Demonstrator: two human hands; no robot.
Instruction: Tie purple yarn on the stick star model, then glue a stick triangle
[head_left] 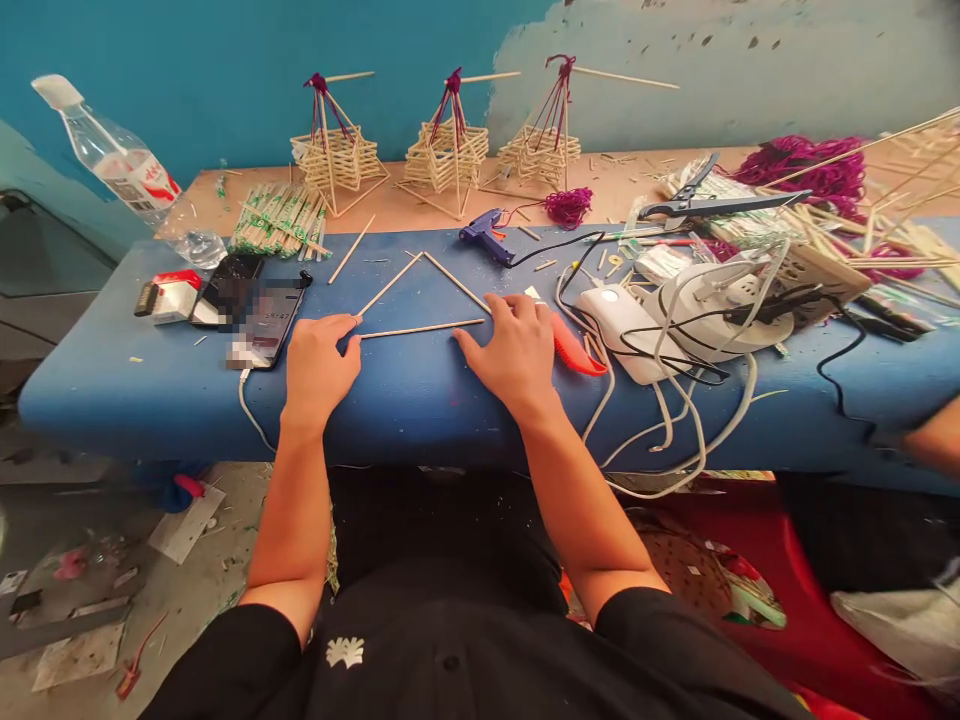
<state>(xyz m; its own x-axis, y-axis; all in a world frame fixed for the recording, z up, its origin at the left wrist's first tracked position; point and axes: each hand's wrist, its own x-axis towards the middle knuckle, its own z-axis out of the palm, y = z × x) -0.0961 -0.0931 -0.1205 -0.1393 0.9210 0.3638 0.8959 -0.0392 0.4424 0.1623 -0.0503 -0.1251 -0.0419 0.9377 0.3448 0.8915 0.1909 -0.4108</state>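
Observation:
Three thin wooden sticks lie as a triangle on the blue tabletop: a left stick [390,285], a right stick [456,282] and a bottom stick [424,329]. The left and right sticks meet at the far point. My left hand [321,365] is closed at the left corner, index finger and thumb at the stick ends. At the opposite corner, my right hand [517,350] lies with thumb and fingers apart, fingertips touching the right stick's end. The bottom stick's right end stops between its thumb and index finger. A purple glue gun [487,237] lies beyond the triangle.
Three stick frames [448,155] with purple yarn stand at the back. To the left are wrapped sticks [277,220], a phone [274,315] and a tilted bottle [135,175]. Power strips [637,335], cables and black shears [720,200] crowd the right. Another person's arm [934,437] shows far right.

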